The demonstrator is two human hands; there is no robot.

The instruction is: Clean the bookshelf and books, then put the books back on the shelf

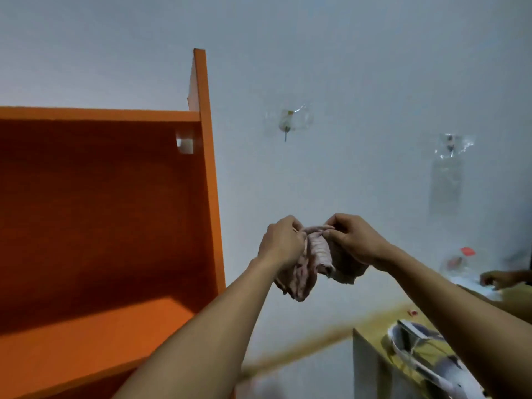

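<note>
Both hands are up in front of the wall, just right of the orange shelf [100,226]. The left hand [280,244] and right hand [355,240] each pinch the top of a pinkish cloth [313,263] with curled fingers, and it hangs crumpled between them. Books [426,358] lie on the counter [371,335] at lower right.

One camera, on person's head. Looks forward and a bit up, close to tall orange wooden bookshelf [109,226]; white wall right of it.
</note>
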